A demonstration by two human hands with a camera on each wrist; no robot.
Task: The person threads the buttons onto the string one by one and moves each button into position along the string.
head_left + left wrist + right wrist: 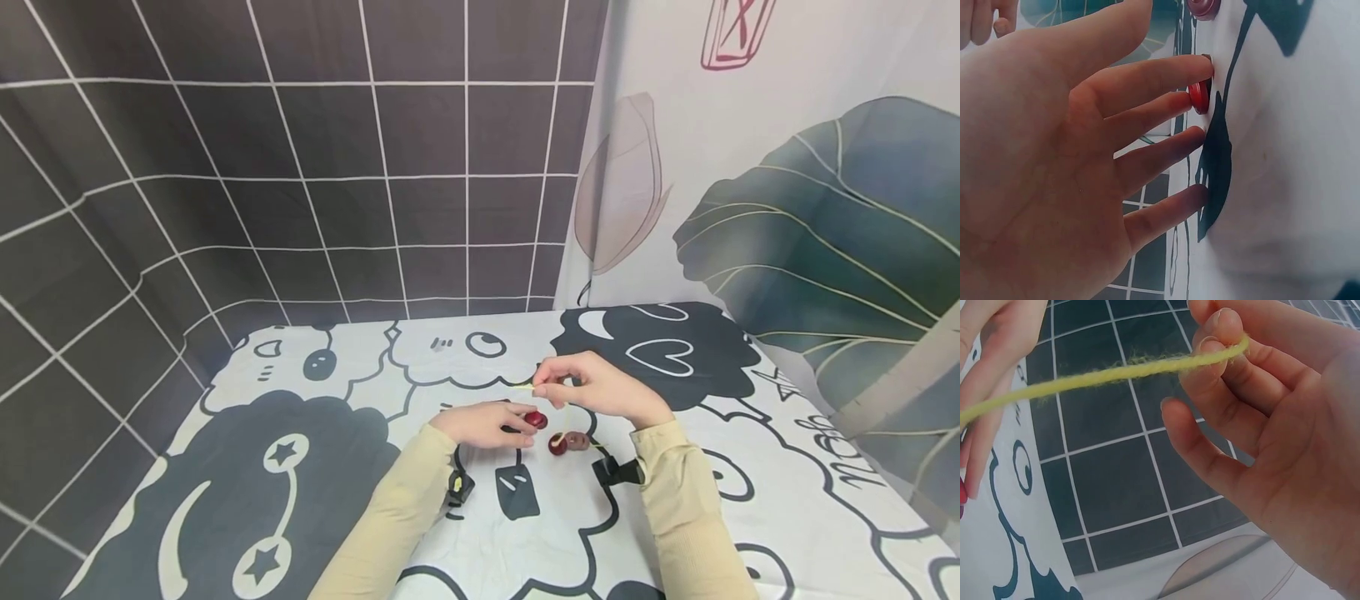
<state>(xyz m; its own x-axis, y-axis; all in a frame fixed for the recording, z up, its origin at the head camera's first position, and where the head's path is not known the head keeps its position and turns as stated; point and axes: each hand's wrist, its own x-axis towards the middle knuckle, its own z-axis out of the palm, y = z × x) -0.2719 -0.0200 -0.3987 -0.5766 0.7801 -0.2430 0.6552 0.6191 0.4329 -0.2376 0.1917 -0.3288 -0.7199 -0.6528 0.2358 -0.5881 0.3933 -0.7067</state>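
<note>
My right hand point(592, 385) is raised over the cloth and pinches a strand of fuzzy yellow yarn point(1110, 374) between thumb and fingers. In the right wrist view the yarn runs taut-looking from those fingertips point(1219, 347) towards the left. My left hand point(491, 423) is low over the cloth with its fingers spread and stretched out. The forefinger reaches a small glossy red rounded piece point(1199, 97) standing on the cloth. A second dark red round piece point(557, 444), with yellow yarn across it, lies nearer me, beside a small brown piece point(577, 441).
A black-and-white cartoon-print cloth point(480, 542) covers the surface. Dark tiled-pattern fabric point(420, 208) hangs behind it, and a leaf-print curtain point(832, 233) is on the right. Black straps with small devices point(617, 471) sit at the wrists.
</note>
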